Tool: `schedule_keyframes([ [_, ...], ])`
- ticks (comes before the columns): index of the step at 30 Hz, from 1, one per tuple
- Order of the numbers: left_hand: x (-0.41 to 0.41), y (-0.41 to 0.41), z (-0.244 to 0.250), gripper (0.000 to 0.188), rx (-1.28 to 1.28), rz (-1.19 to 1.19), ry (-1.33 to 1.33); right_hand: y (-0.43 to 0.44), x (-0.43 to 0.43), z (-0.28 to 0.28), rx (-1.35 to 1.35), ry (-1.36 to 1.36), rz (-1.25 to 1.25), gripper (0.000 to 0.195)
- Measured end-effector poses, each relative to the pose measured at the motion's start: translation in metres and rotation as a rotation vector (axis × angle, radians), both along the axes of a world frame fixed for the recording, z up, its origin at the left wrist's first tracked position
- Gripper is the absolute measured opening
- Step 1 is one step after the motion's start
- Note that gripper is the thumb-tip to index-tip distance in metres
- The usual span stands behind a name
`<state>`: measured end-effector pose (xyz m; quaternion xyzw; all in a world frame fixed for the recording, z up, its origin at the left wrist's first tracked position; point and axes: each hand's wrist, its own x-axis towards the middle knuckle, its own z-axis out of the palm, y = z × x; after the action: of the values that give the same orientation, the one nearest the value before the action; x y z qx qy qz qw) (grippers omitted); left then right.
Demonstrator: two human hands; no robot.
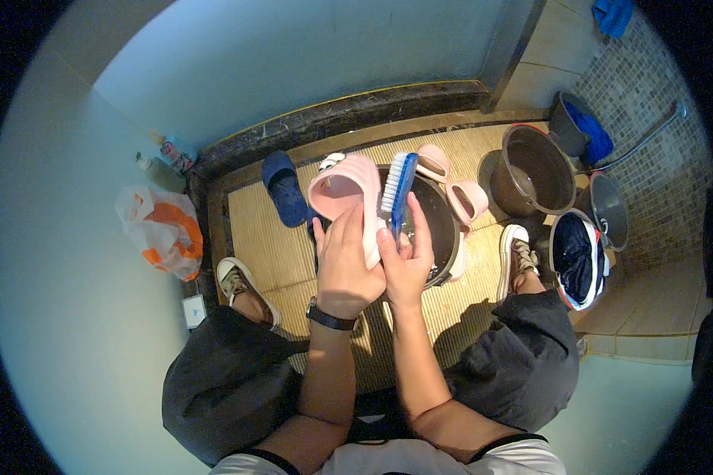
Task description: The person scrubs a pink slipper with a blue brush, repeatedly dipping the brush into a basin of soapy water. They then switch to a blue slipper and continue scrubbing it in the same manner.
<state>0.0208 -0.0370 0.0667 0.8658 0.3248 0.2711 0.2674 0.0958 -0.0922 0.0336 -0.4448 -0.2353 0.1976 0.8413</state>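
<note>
My left hand (347,267), with a watch on its wrist, holds a pink slide slipper (356,190) by its side and heel; some of the fingers lie over the slipper's opening. A white ornament sits on its strap. In my right hand (407,261) is a blue scrub brush (402,190), held upright, its white bristles facing the slipper. Both are above a dark bucket (451,237) on the mat, which they partly hide. More pink slippers (468,200) lie just right of the bucket. A dark blue slipper (284,189) lies on the mat to the left.
Right of the mat stand a brown bucket (538,169), a bucket with blue cloth (570,124), a grey bucket (609,211) and one holding dark and white fabric (576,261). At left are a plastic bag (163,228) and bottles (160,172). My shoes rest either side.
</note>
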Motion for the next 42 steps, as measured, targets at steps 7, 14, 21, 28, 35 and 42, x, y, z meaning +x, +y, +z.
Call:
schedule_keyframes([
  [7, -0.009, 0.029, -0.071, 0.079, -0.455, -0.055, -0.440, -0.007, 0.014, -0.024, -0.395, -0.520, -0.137, 0.050],
  [14, -0.034, 0.049, -0.096, 0.069, -0.408, -0.071, -0.374, -0.012, 0.030, -0.029, -0.746, -0.629, -0.051, 0.036],
  [21, -0.054, 0.059, -0.107, 0.071, -0.582, -0.015, -0.380, -0.006, 0.009, -0.026, -0.592, -0.691, 0.103, 0.038],
  [28, -0.038, 0.051, -0.058, 0.053, -0.446, 0.149, 0.020, 0.008, 0.023, -0.060, -0.597, -0.487, -0.326, 0.042],
  [35, -0.005, 0.046, -0.051, 0.055, -0.047, 0.269, 0.330, -0.008, 0.039, -0.084, -1.149, -0.340, -0.082, 0.046],
  [42, -0.018, 0.051, -0.067, 0.045, -0.142, 0.279, 0.194, -0.010, 0.019, -0.052, -0.392, -0.494, -0.170, 0.042],
])
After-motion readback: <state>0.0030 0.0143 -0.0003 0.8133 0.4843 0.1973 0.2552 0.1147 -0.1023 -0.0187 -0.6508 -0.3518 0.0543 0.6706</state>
